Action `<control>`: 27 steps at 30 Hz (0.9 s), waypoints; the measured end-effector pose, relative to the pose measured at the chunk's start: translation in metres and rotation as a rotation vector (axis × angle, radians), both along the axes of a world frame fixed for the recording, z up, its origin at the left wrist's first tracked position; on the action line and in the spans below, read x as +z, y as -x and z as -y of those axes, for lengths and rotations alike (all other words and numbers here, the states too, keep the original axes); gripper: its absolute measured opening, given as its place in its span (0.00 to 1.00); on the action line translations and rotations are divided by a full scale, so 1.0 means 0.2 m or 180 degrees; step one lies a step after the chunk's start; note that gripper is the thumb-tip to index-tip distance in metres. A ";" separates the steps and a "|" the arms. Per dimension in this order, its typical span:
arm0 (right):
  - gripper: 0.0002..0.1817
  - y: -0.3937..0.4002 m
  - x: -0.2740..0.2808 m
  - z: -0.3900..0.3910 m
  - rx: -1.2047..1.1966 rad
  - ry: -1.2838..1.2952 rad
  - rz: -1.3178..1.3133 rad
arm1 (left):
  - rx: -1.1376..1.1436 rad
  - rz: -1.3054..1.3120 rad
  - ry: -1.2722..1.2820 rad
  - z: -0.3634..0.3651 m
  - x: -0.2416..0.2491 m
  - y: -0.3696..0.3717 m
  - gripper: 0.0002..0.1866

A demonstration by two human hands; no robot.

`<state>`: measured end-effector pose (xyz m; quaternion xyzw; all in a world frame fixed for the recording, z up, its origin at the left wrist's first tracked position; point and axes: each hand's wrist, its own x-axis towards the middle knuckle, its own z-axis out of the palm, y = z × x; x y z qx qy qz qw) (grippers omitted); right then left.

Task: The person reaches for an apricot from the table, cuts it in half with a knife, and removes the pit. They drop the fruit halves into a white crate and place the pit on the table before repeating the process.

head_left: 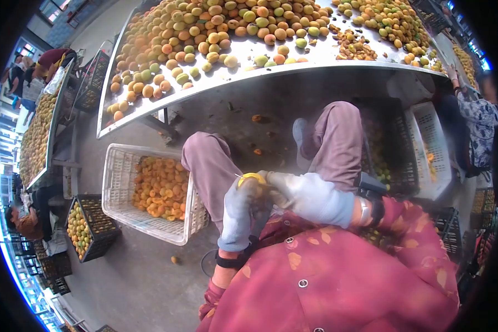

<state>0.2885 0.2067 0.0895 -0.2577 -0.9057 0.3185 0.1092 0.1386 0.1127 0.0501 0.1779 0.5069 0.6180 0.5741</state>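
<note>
Both my hands wear pale blue-grey gloves with brown-stained fingers and meet above my lap. My left hand (242, 207) is closed around a yellow apricot (252, 177), whose top shows between the gloves. My right hand (285, 191) comes in from the right, its fingers curled against the same fruit. A thin pale sliver sticks out beside the apricot, too small to name. What my right fingers grip is hidden. Left of my knee, a white plastic crate (116, 207) holds many halved orange apricots (159, 188).
A metal table (235, 74) ahead bears heaps of whole apricots (205, 27) and a small pile of pits and scraps (354, 45). Black crates (94, 221) stand left and right; a white crate (430, 149) stands at right. Other people work at both sides. Fruit scraps lie on the floor.
</note>
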 end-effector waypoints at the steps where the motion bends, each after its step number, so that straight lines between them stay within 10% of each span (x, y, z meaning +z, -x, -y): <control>1: 0.17 0.00 0.00 0.00 -0.0008 0.0006 0.0013 | -0.0008 0.0013 0.0006 0.00 -0.01 -0.01 0.17; 13: 0.14 0.00 0.00 -0.03 -0.0005 0.0205 0.0019 | 0.0011 -0.0770 0.0007 -0.05 0.00 -0.02 0.22; 23: 0.15 0.00 0.07 -0.03 0.0134 0.0695 0.0505 | -0.0225 0.0128 -0.0236 -0.04 0.00 -0.01 0.24; 27: 0.16 0.00 0.10 -0.03 0.0149 0.0739 0.0598 | 0.0102 -0.1606 -0.0620 -0.05 -0.04 -0.04 0.31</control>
